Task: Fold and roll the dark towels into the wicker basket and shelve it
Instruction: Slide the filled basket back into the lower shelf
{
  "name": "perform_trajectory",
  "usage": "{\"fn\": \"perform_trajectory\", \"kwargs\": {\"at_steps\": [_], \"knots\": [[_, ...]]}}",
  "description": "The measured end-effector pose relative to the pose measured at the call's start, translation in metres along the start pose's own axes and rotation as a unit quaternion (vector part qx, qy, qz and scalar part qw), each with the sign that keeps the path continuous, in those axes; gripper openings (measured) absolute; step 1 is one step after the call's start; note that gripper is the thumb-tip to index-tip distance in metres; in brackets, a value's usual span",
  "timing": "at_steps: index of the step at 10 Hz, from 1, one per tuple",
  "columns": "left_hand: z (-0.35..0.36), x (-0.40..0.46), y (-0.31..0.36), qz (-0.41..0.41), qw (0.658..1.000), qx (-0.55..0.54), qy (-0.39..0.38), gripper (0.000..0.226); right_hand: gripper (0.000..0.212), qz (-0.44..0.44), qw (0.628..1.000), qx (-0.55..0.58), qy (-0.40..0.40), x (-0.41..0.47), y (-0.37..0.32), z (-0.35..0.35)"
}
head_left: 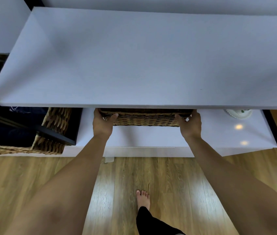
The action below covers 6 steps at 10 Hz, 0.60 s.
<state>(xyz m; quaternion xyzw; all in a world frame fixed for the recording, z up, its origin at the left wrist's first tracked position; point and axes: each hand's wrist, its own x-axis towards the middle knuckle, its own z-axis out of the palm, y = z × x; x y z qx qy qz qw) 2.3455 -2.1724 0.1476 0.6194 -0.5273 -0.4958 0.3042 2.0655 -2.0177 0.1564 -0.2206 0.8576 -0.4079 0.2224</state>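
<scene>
A wicker basket point(145, 118) sits on the lower white shelf point(144, 138), mostly hidden under the white top board point(134, 56). Only its front wall and rim show, and its contents are out of sight. My left hand point(102, 123) grips the basket's left front corner. My right hand point(190, 123) grips the right front corner. Both arms stretch forward from the bottom of the view.
A second wicker basket point(52, 131) with dark towels point(7, 133) stands at the left, crossed by a black frame bar point(52, 133). A white object point(238, 113) sits at the back right of the shelf. Below are the wooden floor point(49, 175) and my bare foot point(143, 199).
</scene>
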Motion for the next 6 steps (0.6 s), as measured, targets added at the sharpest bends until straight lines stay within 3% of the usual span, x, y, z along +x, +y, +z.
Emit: {"fn": "perform_trajectory", "kwargs": {"at_steps": [2,6], "knots": [[0.001,-0.003,0.002,-0.013,1.000,-0.003,-0.004,0.055,0.053,-0.005,1.000,0.000,-0.003,0.000,-0.002,-0.002],[-0.020,-0.048,0.004,-0.004,0.995,0.096,-0.039,0.087,0.068,-0.029,0.999,0.002,-0.031,-0.047,-0.002,-0.008]]}}
